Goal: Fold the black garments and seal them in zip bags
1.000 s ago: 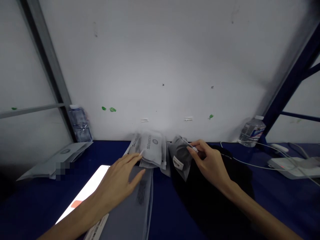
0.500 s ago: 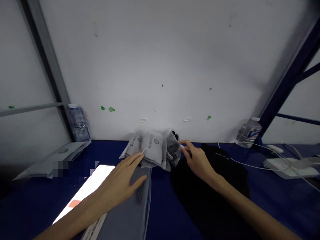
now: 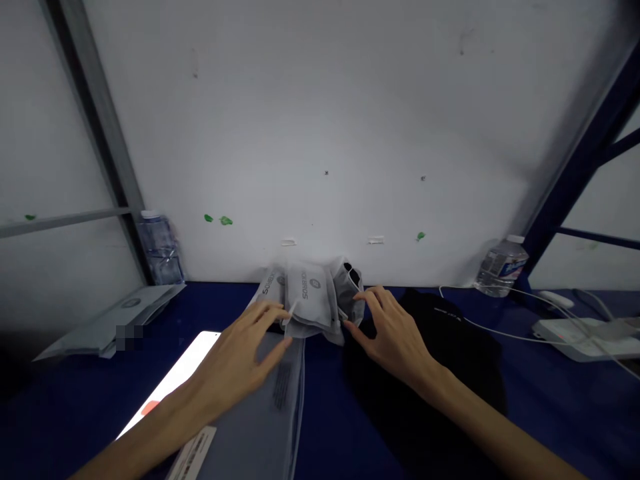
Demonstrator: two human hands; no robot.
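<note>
Several frosted grey zip pouches with printed lettering stand bunched against the wall; the middle pouch (image 3: 313, 293) leans in front of the left pouch (image 3: 271, 287). The right pouch (image 3: 350, 283) gapes at its top, with something dark inside. My left hand (image 3: 245, 350) reaches to the lower left of the middle pouch, fingers stretched and thumb apart. A thin pale strip shows at its fingertip; I cannot tell what it is. Beside the right pouch, my right hand (image 3: 395, 333) has thumb and fingers spread, fingertips at or very near the pouch's edge.
A large flat clear bag (image 3: 255, 427) and a lit phone (image 3: 175, 380) lie under my left arm. Black cloth (image 3: 465, 347) spreads beneath my right arm. Bottles (image 3: 163, 250) (image 3: 503, 267) stand at both sides. Flat pouches (image 3: 120, 313) lie left; a power strip (image 3: 580, 337) with cables lies right.
My right hand has loosened from a pinch at the right pouch's edge, and its thumb has dropped lower and left. My left hand has shifted only slightly.
</note>
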